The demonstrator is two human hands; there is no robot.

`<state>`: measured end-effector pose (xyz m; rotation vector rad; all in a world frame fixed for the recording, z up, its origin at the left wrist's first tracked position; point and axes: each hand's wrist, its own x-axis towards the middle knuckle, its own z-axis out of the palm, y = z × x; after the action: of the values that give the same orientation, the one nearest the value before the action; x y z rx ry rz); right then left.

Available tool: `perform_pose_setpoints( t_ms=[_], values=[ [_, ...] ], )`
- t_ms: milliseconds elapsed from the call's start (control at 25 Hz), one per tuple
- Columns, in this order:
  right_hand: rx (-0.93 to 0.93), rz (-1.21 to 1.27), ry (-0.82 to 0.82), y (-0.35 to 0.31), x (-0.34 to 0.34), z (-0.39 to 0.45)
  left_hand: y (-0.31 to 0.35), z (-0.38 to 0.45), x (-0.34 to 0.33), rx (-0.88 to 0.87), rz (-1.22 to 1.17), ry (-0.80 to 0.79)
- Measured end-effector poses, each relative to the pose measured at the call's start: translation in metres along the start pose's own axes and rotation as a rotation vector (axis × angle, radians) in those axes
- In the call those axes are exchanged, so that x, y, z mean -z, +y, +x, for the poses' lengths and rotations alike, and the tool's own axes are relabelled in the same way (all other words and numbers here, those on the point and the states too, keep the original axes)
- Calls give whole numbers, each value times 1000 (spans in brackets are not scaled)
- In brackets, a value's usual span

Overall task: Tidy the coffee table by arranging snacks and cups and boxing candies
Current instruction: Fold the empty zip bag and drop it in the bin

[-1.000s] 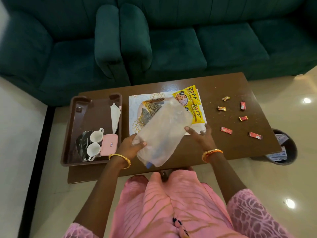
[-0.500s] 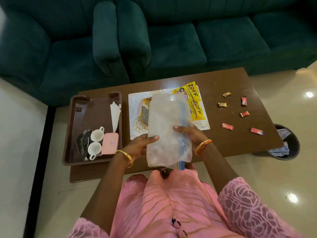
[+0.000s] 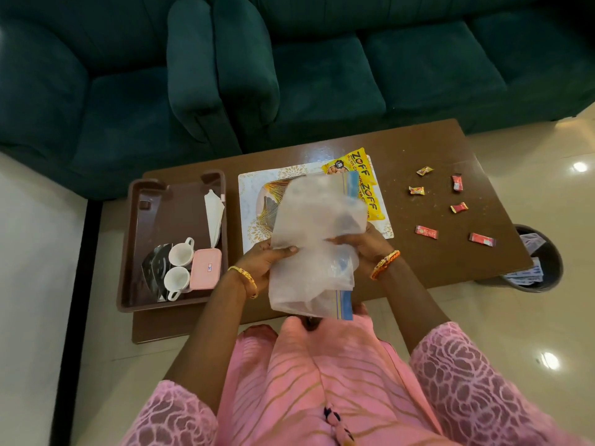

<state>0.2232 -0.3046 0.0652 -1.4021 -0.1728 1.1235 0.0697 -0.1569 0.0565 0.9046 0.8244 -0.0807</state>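
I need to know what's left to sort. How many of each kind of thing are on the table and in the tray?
Wrapped candies loose on the table: 6
White cups in the tray: 2
Pink box: 1
Yellow snack packet: 1
Clear zip bag, held in both hands: 1
White napkin: 1
Total: 12

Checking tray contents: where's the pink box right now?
Head view, left side: the pink box lies in the brown tray's near right corner, beside the two white cups, just left of the left hand.
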Motion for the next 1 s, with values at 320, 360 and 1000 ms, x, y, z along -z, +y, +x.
perform_pose_setpoints(
  t_ms=[320,360,1000],
  values=[
    [463,-397,-46,4,-16,-1,-24,-8,16,284,-441,-400],
    [515,-464,-34,10,-15,-1,-26,-9,14,297,-459,-414],
    [-115,193,341,51,20,-22,-30,35,-47,39,22,33]
  ],
)
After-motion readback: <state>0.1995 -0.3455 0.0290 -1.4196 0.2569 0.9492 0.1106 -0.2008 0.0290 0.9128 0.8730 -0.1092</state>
